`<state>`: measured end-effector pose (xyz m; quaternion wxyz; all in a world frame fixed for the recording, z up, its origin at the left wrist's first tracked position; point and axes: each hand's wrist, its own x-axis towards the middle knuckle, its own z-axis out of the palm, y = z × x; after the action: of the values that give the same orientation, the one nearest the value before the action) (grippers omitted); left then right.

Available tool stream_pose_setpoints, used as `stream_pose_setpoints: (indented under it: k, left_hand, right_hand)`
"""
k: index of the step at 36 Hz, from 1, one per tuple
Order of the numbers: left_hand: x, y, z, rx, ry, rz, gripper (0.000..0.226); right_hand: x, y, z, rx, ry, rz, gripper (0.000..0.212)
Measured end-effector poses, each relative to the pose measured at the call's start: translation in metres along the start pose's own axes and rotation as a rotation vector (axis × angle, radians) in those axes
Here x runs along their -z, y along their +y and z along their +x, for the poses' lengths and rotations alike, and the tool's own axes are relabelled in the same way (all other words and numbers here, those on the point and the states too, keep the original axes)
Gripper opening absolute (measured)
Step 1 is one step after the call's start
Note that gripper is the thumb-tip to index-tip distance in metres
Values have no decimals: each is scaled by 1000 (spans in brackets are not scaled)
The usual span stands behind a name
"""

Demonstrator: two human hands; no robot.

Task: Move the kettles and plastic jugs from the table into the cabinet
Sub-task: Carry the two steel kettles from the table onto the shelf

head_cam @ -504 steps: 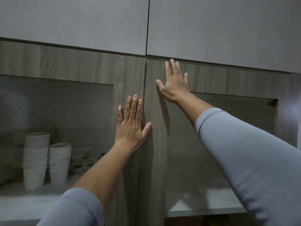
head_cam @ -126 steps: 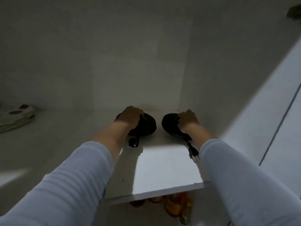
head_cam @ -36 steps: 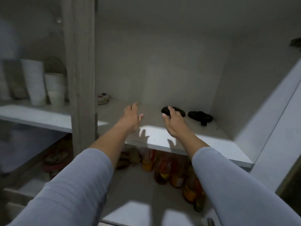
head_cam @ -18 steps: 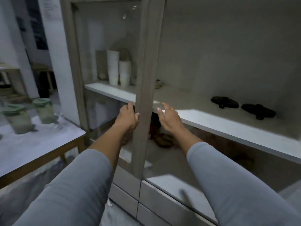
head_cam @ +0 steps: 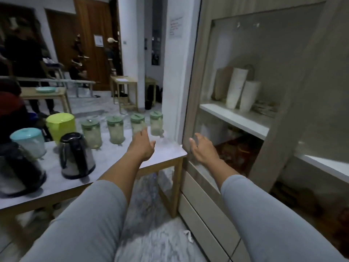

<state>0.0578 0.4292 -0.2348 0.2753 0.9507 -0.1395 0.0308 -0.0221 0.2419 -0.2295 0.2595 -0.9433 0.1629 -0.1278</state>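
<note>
Both hands are spreading open, holding nothing: the left hand [head_cam: 142, 146] is hovering over the table [head_cam: 166, 151], the right hand [head_cam: 201, 150] is reaching out before the cabinet [head_cam: 275, 144]. Four green-lidded jugs [head_cam: 115, 132] holding something pale, two kettles [head_cam: 75, 156], a blue-lidded jug [head_cam: 30, 141] and a lime jug [head_cam: 61, 126] are standing on the table. White cups [head_cam: 237, 87] are sitting stacked on the cabinet shelf.

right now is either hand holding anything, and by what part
Nothing is held. The left hand is open above the table; the right hand is open by the cabinet door.
</note>
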Motion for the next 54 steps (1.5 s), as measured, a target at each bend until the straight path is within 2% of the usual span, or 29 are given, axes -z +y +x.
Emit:
stream_pose_setpoints:
  k: [8, 15, 27, 33, 40, 51, 54]
  left_hand:
    - [48, -126, 8, 238, 85, 36, 66]
    - [72, -200, 6, 432, 191, 36, 64]
    - [87, -312, 22, 886, 434, -189, 59]
    - [90, -353, 48, 1008, 484, -253, 62]
    - [91, -385, 78, 1156, 513, -340, 75]
    - [77, -416, 125, 1241, 641, -588, 69]
    - [72, -422, 130, 1259, 696, -616, 65]
  right_hand:
    - [-93, -93, 34, 166, -154, 68, 54]
    - [-152, -152, 51, 272, -286, 68, 55]
    - [-265, -238, 115, 369, -567, 140, 63]
    - [-310, -267, 150, 316, -680, 171, 70]
    - [-361, -279, 167, 221, -769, 226, 64]
    - [-396, -283, 177, 64, -872, 376, 41]
    - [-401, -282, 177, 3, -902, 409, 23]
